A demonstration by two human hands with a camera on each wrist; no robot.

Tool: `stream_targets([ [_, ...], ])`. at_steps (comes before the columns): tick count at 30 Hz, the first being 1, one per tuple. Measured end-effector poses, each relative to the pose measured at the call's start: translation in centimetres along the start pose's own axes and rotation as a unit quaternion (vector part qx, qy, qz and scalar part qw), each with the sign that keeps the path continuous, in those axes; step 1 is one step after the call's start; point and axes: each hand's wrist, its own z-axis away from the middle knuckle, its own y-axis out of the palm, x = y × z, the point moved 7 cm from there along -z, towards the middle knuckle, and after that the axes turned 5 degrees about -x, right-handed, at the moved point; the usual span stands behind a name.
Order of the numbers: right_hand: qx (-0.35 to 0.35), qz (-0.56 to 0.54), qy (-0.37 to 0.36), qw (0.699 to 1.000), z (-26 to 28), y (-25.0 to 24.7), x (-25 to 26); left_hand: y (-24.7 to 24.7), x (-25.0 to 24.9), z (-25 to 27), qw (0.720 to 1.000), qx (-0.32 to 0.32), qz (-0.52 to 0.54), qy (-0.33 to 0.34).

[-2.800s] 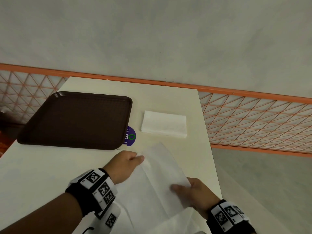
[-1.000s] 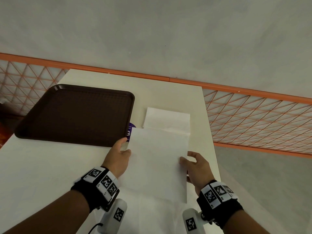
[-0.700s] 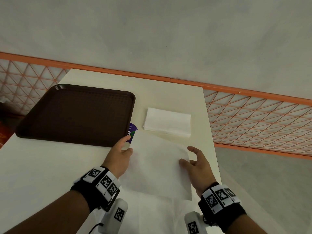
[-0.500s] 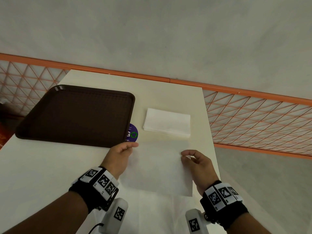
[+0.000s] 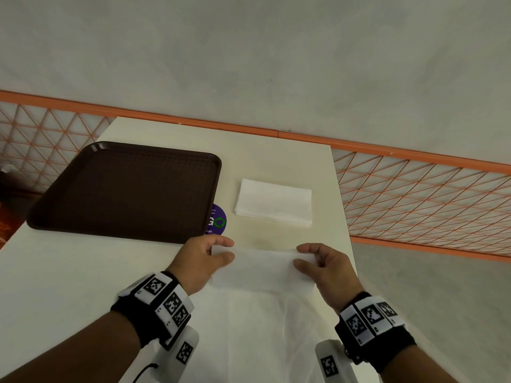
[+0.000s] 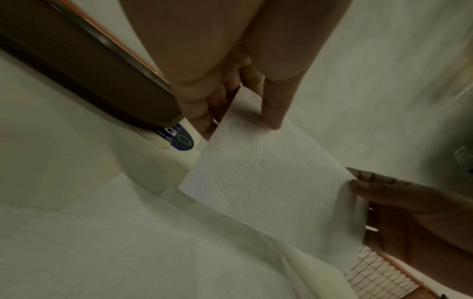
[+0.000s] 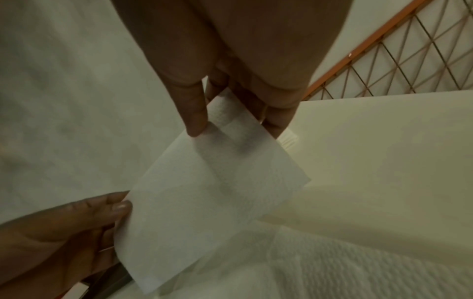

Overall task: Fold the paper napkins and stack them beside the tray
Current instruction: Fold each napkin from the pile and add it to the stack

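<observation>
A white paper napkin (image 5: 262,268) (image 6: 268,182) (image 7: 204,202) hangs between my two hands just above the table. My left hand (image 5: 218,251) pinches its far left corner between thumb and fingers. My right hand (image 5: 305,257) pinches the far right corner the same way. A stack of folded napkins (image 5: 273,202) lies flat to the right of the dark brown tray (image 5: 130,189). More unfolded napkins (image 5: 254,335) lie spread under my wrists at the near edge.
A round purple sticker (image 5: 217,220) peeks out beside the tray's near right corner. The cream table (image 5: 276,153) ends close to my right hand. Orange lattice railing (image 5: 414,200) runs behind and to the right.
The napkin's far edge has been brought down and back toward me, so the sheet shows shorter. Both hands went from resting on its sides to pinching its far corners.
</observation>
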Motion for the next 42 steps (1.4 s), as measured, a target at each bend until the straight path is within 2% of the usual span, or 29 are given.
stream_targets([
  [8, -0.023, 0.066, -0.033, 0.997, -0.1, -0.5, 0.3, -0.4, -1.1, -0.5, 0.996, -0.048, -0.039, 0.067],
  [11, -0.03, 0.152, -0.049, 0.987, -0.2, -0.8, 0.5, -0.6, -2.4, -0.4, 0.985, -0.046, -0.09, 0.138],
  [14, -0.032, 0.314, -0.117, 0.942, 0.1, -0.6, 1.1, -0.1, -4.9, 0.6, 0.955, -0.019, -0.158, 0.25],
  [16, -0.004, 0.363, -0.186, 0.913, 0.7, 0.7, 1.8, 1.2, -6.7, 1.5, 0.915, 0.02, -0.226, 0.334],
  [18, 0.051, 0.385, -0.243, 0.889, 1.4, 2.7, 2.4, 2.9, -7.5, 2.0, 0.881, 0.07, -0.302, 0.357],
  [19, 0.077, 0.396, -0.258, 0.878, 1.7, 3.7, 2.5, 3.6, -7.5, 2.0, 0.871, 0.089, -0.327, 0.355],
  [21, 0.113, 0.415, -0.246, 0.869, 2.0, 4.9, 2.5, 4.0, -7.8, 2.1, 0.872, 0.107, -0.332, 0.343],
  [24, 0.138, 0.357, -0.2, 0.902, 2.1, 4.5, 2.4, 2.7, -8.6, 2.4, 0.896, 0.078, -0.256, 0.354],
  [29, 0.126, 0.238, -0.124, 0.955, 1.6, 2.0, 2.1, -1.0, -6.5, 0.4, 0.969, 0.001, -0.128, 0.209],
  [31, 0.113, 0.183, -0.096, 0.972, 1.4, 1.3, 2.4, -1.4, -4.9, -0.1, 0.985, -0.012, -0.088, 0.147],
  [34, 0.088, 0.166, -0.053, 0.981, 0.5, 0.7, 1.8, -0.7, -2.4, -0.5, 0.991, -0.01, -0.098, 0.088],
  [38, 0.07, 0.245, 0.006, 0.967, -0.7, 0.7, -1.0, 0.8, 1.0, -1.2, 0.983, 0.01, -0.176, 0.049],
  [42, 0.085, 0.403, 0.01, 0.911, -1.3, 2.2, -3.1, 2.4, 3.4, -1.4, 0.962, 0.023, -0.272, 0.021],
])
